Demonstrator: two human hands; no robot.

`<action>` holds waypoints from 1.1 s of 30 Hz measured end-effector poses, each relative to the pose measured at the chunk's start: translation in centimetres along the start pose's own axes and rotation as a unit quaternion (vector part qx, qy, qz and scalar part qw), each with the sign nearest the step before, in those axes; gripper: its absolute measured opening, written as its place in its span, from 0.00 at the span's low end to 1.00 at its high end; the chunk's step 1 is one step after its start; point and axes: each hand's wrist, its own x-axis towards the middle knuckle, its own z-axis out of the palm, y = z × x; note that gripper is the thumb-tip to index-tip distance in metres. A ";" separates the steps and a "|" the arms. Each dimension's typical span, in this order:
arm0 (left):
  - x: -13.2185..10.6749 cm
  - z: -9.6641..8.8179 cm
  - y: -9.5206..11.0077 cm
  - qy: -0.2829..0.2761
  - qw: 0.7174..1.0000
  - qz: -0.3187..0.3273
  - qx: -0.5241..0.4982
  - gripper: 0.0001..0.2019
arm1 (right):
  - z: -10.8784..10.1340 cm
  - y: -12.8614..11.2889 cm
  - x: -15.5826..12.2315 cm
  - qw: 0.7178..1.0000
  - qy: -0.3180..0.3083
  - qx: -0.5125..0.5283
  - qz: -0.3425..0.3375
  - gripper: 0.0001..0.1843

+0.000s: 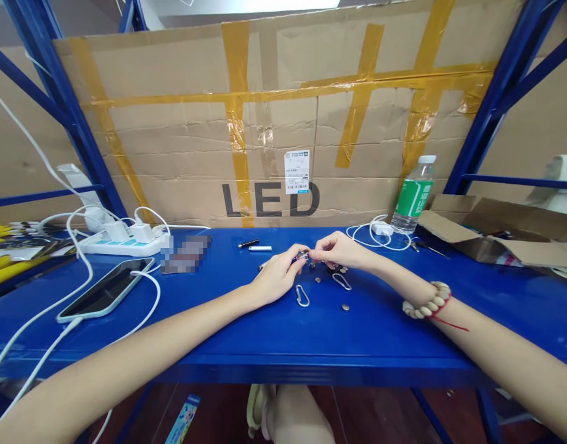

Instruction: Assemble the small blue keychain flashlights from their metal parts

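My left hand point(278, 277) pinches a small shiny metal piece point(302, 254) between thumb and fingers; its kind is too small to tell. From the right, my right hand point(342, 250) has its thumb and fingertips pressed together beside that piece; whatever they grip is hidden. Below the hands lie a silver carabiner point(302, 296) and a second carabiner point(341, 282), with small dark parts near it. Two small round metal discs, one disc point(317, 280) and another disc point(345, 307), rest on the blue table. Behind my left hand are a black tube point(248, 244) and a silver tube point(260, 248).
At left, a phone point(108, 288) with white cables lies before a power strip point(121, 243). A water bottle point(413, 194), a white cable point(380, 231) and an open cardboard box point(500, 228) stand at right. A taped cardboard sheet point(186, 142) closes off the back.
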 end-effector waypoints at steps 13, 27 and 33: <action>0.0 0.0 -0.2 0.017 1.000 -0.010 0.021 0.12 | 0.5 -0.1 0.0 0.999 -0.019 0.022 0.023 0.24; 0.1 0.3 -0.3 0.031 0.998 -0.047 0.001 0.11 | 0.5 -0.4 -0.1 0.983 0.108 -0.004 -0.152 0.16; 0.1 0.1 -0.1 0.035 0.997 -0.061 -0.019 0.11 | 1.0 -0.2 0.0 0.980 0.109 -0.006 -0.167 0.14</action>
